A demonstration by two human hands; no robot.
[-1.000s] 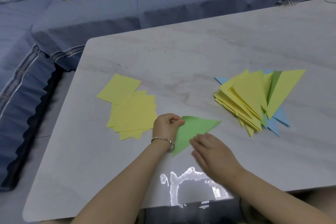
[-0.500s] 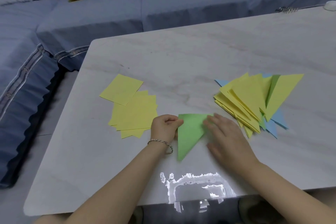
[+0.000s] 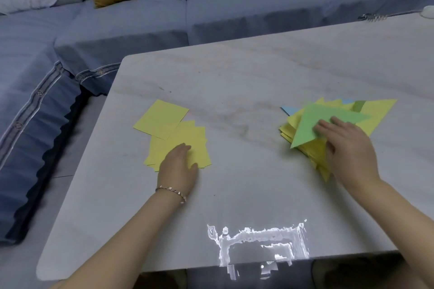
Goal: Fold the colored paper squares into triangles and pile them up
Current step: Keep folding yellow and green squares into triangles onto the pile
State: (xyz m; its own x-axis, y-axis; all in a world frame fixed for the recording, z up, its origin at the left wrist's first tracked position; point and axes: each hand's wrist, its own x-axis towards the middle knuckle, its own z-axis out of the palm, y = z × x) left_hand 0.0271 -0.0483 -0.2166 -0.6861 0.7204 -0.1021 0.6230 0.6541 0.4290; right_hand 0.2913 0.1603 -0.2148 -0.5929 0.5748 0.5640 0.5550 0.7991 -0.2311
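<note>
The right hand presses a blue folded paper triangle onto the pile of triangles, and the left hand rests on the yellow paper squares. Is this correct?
Not fully. In the head view the folded paper triangle under the right hand is green, not blue. It lies on the pile of folded triangles, and the left hand rests on the yellow paper squares.

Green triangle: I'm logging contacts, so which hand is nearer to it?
Right. The right hand touches the green triangle on the folded pile; the left hand rests well to its left, on the yellow squares.
</note>
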